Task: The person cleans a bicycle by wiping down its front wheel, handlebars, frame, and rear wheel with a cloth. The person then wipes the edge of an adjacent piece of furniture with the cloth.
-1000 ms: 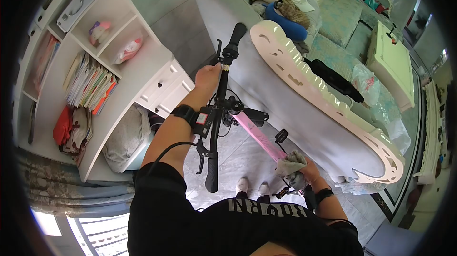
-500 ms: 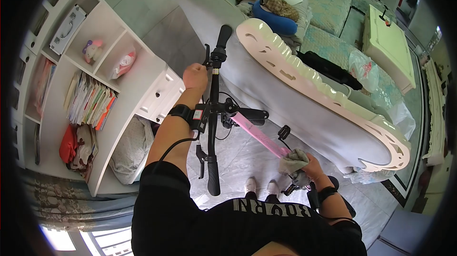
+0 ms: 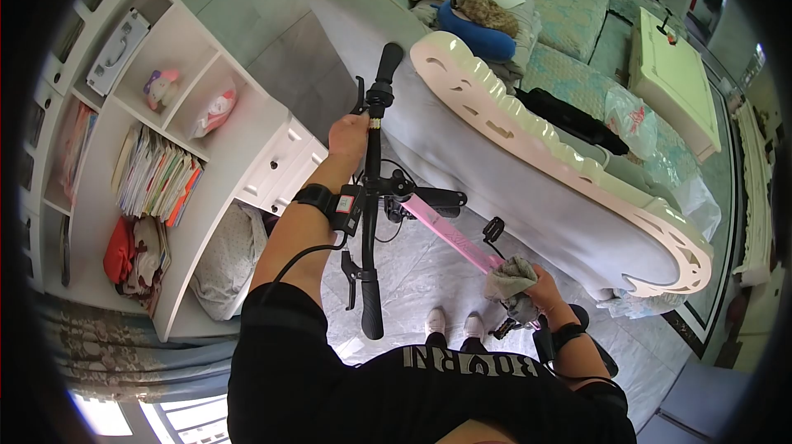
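Right now, a bike with a pink tube (image 3: 450,233) takes up the middle of the frame, its black handlebar (image 3: 371,213) running up and down just left of centre. At the upper part of that bar, below the brake lever (image 3: 360,96), the left hand (image 3: 348,139) is curled up against it; how far the fingers wrap around the bar cannot be told from this angle.

Right of centre and lower down, the right hand (image 3: 543,287) holds a grey cloth (image 3: 511,279), bunched in the fingers and lying over the lower end of the pink tube. One pedal (image 3: 493,229) shows just above the cloth, near the side of the sofa (image 3: 511,188).

White shoes (image 3: 435,322) stand on the floor (image 3: 396,279) at the bottom centre, below the tube. The sofa, with its pale carved trim (image 3: 569,167), slants from the upper middle to the lower right; a blue cushion (image 3: 474,33) lies on it near the top, and a clear plastic bag (image 3: 629,118) farther right. Along the left side is a white cabinet (image 3: 256,118) with a row of books (image 3: 157,173) and a silver case (image 3: 120,49). A patterned curtain (image 3: 124,357) hangs at the lower left.
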The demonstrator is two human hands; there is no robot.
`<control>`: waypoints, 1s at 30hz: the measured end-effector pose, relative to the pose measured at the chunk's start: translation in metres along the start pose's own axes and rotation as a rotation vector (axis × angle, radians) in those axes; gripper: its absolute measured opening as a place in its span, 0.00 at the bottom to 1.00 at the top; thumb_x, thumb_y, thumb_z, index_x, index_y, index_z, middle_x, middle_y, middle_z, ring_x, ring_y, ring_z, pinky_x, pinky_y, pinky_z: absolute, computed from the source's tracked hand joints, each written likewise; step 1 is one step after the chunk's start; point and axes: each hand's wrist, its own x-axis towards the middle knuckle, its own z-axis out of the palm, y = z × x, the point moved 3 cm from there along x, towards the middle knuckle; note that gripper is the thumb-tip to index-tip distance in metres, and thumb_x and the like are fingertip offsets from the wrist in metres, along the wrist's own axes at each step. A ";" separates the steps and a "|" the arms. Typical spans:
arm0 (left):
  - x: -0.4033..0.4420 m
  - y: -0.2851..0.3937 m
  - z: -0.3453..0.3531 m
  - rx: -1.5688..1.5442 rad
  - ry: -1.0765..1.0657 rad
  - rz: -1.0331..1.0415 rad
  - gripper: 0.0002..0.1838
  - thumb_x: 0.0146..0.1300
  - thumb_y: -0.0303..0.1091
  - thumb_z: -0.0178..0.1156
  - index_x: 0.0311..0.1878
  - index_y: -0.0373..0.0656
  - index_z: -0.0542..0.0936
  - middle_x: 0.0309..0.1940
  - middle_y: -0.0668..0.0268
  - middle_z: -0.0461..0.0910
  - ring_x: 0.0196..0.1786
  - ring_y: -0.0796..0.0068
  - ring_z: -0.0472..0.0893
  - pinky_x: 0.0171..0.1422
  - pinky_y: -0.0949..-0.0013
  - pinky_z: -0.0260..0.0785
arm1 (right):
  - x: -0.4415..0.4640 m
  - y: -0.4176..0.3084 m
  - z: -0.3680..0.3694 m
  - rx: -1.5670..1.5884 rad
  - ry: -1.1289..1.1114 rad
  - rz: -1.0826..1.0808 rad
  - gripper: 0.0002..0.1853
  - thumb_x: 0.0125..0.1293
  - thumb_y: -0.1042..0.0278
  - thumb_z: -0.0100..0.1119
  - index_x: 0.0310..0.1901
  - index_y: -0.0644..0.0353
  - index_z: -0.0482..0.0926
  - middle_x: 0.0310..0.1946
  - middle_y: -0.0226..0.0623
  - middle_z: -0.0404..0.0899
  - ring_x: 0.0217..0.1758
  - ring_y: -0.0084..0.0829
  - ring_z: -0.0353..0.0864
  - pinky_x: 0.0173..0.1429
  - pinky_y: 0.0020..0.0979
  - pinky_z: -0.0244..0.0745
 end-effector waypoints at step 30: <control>-0.035 0.004 -0.039 -0.243 -0.042 0.159 0.03 0.58 0.29 0.64 0.34 0.40 0.84 0.24 0.74 0.78 0.25 0.86 0.71 0.30 0.78 0.63 | -0.005 -0.005 0.001 -0.057 0.053 -0.028 0.24 0.54 0.69 0.71 0.54 0.62 0.77 0.47 0.33 0.82 0.49 0.27 0.80 0.56 0.31 0.75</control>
